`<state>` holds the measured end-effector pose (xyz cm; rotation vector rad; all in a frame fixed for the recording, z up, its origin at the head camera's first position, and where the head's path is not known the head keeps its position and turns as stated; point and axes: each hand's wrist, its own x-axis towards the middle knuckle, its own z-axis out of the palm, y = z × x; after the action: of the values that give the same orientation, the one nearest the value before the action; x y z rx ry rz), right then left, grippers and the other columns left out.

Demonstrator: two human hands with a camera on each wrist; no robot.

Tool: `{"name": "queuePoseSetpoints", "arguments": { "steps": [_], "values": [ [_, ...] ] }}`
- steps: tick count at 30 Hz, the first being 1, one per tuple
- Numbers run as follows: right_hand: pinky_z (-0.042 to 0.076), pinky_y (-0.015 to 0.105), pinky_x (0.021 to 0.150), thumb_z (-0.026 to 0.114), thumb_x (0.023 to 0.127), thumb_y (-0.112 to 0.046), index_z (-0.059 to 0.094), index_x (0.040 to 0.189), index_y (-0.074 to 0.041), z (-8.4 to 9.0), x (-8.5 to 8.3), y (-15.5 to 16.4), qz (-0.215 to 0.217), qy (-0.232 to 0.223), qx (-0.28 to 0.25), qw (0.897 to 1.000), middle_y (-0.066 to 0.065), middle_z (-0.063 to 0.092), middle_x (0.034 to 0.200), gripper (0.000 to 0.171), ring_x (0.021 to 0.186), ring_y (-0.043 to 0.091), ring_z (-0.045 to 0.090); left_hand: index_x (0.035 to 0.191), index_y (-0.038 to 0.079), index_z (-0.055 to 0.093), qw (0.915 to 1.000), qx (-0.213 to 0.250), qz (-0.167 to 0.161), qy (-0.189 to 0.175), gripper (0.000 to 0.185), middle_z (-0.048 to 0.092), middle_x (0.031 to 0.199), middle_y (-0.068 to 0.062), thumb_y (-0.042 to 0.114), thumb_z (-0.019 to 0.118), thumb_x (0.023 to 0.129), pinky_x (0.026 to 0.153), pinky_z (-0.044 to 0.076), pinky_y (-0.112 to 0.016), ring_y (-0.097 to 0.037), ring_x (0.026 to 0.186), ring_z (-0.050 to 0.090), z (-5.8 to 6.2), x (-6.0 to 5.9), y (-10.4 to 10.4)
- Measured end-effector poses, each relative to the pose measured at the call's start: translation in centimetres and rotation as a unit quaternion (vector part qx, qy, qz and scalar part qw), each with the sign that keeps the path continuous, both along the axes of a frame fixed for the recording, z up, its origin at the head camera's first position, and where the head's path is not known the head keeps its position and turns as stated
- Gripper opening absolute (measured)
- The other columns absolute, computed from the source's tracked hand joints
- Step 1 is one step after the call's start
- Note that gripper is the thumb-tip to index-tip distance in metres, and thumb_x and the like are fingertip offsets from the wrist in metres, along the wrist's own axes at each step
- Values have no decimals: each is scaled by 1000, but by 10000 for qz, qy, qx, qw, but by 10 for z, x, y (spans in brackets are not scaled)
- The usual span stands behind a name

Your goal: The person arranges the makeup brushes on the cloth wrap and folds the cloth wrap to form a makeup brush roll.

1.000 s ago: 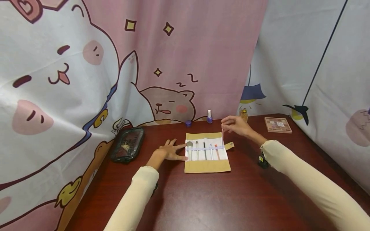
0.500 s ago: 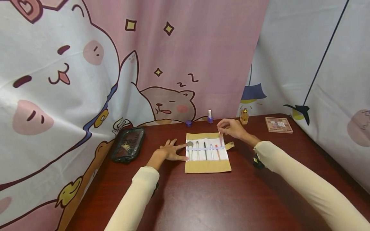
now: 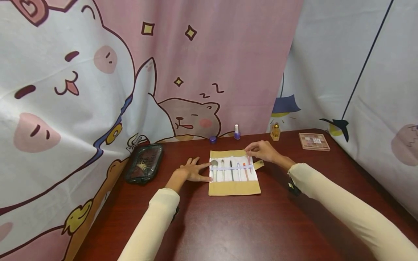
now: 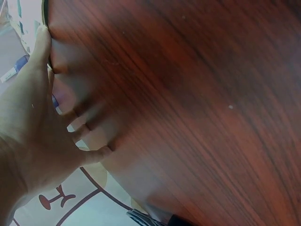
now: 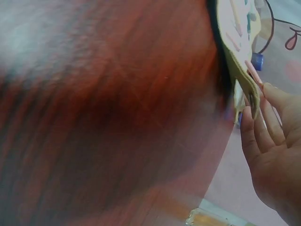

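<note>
A tan brush roll [image 3: 234, 187] lies open on the dark wooden table [image 3: 228, 228], with several small makeup brushes [image 3: 223, 167] tucked under its lavender band. My left hand [image 3: 193, 171] rests flat on the table, fingers spread, fingertips at the roll's left edge [image 4: 44, 9]. My right hand [image 3: 261, 150] pinches a thin pink brush [image 3: 249, 161] by its upper end, its lower end at the band on the roll's right side. The right wrist view shows the right hand [image 5: 268, 141] beside the roll's edge [image 5: 235, 61] and the pink brush [image 5: 254, 71].
A black mesh pouch [image 3: 144, 163] lies at the left by the cartoon curtain. A purple nail polish bottle [image 3: 236, 132], a small purple jar [image 3: 213, 139] and an amber perfume bottle [image 3: 275, 132] stand along the back. An eyeshadow palette [image 3: 314, 141] lies at the right.
My right hand has come down and left with the pink brush, from above the roll's far right corner to the band. The left hand has stayed still.
</note>
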<state>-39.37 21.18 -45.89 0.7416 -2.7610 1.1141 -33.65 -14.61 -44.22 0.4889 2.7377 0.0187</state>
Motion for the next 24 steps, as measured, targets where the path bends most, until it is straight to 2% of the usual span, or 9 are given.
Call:
{"name": "queuePoseSetpoints", "arguments": {
  "steps": [6,14,19,24],
  "values": [
    [60,41,80,78,94,-8,80,110,-2,-4,7,4,126,156,313,9993,10,79,105,17,98,27,75,163,46,27,10000,56,-24,13,83,13,173,-15,78,54,91,113,27,-73,-42,157,11,1,1,1],
    [57,36,81,78,93,-11,82,107,-5,-9,16,5,459,376,476,9971,6,79,105,15,96,18,73,164,43,28,10000,50,-19,36,83,14,172,-16,76,55,92,113,29,-72,-42,156,14,1,3,0],
    [55,32,80,78,93,-12,82,105,-8,-10,23,6,507,381,572,9963,4,79,104,13,91,14,67,164,43,24,10000,-30,-40,-29,83,12,173,-16,75,53,94,114,28,-70,-42,157,12,0,3,0],
    [57,40,84,81,91,-12,81,108,-5,-9,26,7,649,257,572,9959,5,79,104,18,93,19,69,164,42,27,10000,53,-24,28,83,15,172,-16,75,54,93,113,29,-71,-42,156,14,1,3,-1]
  ]
}}
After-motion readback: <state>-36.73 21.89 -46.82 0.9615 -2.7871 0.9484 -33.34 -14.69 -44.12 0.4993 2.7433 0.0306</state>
